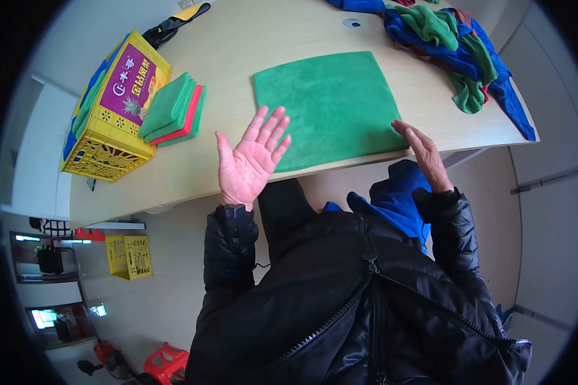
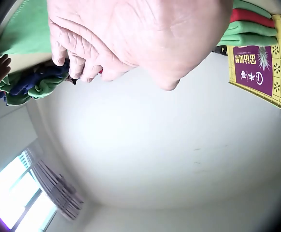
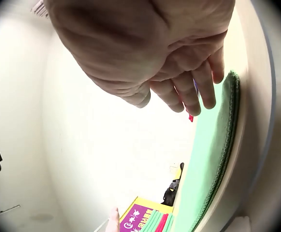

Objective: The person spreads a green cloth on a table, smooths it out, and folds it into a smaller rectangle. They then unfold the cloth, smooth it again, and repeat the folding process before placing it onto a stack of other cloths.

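Observation:
A green cloth (image 1: 327, 109) lies flat on the table near its front edge. My left hand (image 1: 250, 163) is raised palm up at the cloth's left front corner, fingers straight and holding nothing; its palm fills the top of the left wrist view (image 2: 140, 34). At the cloth's right front corner is my right hand (image 1: 425, 154), fingers extended, with nothing gripped; whether it touches the cloth I cannot tell. In the right wrist view, that hand (image 3: 155, 53) is beside the cloth (image 3: 205, 154) and its stitched edge.
Folded green and red cloths (image 1: 173, 112) stand beside a yellow crate (image 1: 103, 144) at the left. Crumpled blue, green and red cloths (image 1: 440, 51) lie at the back right. Blue cloth (image 1: 395, 199) is by my lap. Another yellow crate (image 1: 130, 256) and a red stool (image 1: 166, 364) are on the floor.

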The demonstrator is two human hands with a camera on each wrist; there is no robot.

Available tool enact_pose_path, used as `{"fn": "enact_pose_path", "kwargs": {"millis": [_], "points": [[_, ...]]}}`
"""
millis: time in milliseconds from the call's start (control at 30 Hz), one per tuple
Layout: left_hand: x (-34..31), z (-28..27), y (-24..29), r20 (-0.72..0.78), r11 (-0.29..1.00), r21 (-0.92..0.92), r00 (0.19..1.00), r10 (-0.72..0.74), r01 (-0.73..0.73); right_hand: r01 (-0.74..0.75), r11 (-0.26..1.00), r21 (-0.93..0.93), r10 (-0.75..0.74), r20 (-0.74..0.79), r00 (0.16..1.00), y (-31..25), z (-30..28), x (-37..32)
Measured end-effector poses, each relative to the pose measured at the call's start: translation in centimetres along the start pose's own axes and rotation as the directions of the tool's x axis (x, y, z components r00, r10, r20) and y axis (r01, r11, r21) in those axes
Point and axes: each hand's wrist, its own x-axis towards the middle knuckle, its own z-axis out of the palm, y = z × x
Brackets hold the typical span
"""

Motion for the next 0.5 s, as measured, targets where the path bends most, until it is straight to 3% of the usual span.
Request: {"fn": "enact_pose_path", "kwargs": {"millis": [67,267,300,367,400,433,467,500], "points": [[-0.2,0.0,-0.4,0.008,0.999,-0.033,1.0,-0.014,0.014,-0.012,0.989,0.144,0.014,-0.013,1.0,0.2,-0.3,-0.5],[-1.1,-1.5,-0.4,0.019,0.998,0.019,0.998,-0.053,0.052,0.004,0.983,0.182,0.007,-0.055,0.998,1.7,-0.5,-1.4],[-1.4,-2.4,0.1,-0.025,0.957,0.282,0.998,-0.055,0.06,0.019,0.983,0.184,-0.006,-0.067,0.998,2.3,-0.6,-1.5],[-1.9,-3.7,0.4,-0.105,0.682,0.724,0.994,-0.036,0.101,0.025,0.983,0.184,-0.01,-0.087,0.996,2.5,-0.7,-1.7],[-2.0,-3.9,0.0,-0.106,0.686,0.719,0.993,-0.046,0.109,0.099,0.995,0.004,-0.098,-0.08,0.992,2.2,-0.6,-1.7],[-2.4,-4.0,-0.5,-0.063,0.244,0.968,0.998,0.024,0.055,0.17,0.97,-0.175,-0.182,-0.055,0.982,1.8,-0.3,-1.6],[-2.8,-4.2,-1.0,0.013,-0.265,0.964,0.998,0.062,0.004,0.238,0.908,-0.345,-0.258,-0.013,0.966,1.6,-0.1,-1.5],[-3.0,-4.4,-1.4,0.1,-0.706,0.708,0.993,0.056,-0.031,0.226,0.91,-0.348,-0.247,-0.016,0.969,1.5,0.1,-1.4]]}}
